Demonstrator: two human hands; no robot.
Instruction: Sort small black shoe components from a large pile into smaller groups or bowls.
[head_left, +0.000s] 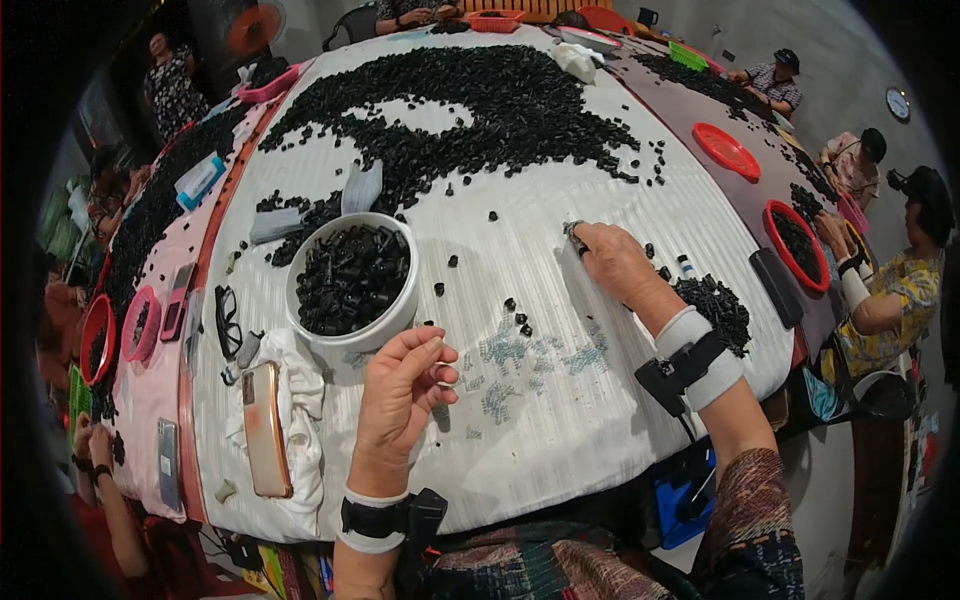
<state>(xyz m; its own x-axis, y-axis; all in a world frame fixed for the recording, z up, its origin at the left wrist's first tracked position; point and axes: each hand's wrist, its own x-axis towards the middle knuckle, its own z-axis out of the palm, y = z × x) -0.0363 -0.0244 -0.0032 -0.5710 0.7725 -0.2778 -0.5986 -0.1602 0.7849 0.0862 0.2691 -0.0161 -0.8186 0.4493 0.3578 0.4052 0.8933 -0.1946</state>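
My left hand (402,390) is raised beside the white bowl (352,342), thumb and forefinger pressed together. Whatever they pinch, if anything, is too small to make out. The bowl is filled with small black plastic parts (355,275). My right hand (617,262) reaches out over the cloth, fingers closed and pointing left. At its fingertips shows a small greyish thing I cannot name, partly hidden. Between my hands lie scattered tiny pale blue-grey pieces (500,350) and a few loose black parts (521,320). A heap of thin black parts (715,308) sits by my right wrist.
A large spread of black parts (510,95) covers the table's far half. To the left lie glasses (228,320), a phone (266,430) on a white cloth (300,370), and grey bundles (362,186). Red trays (725,150) and other people line the side tables.
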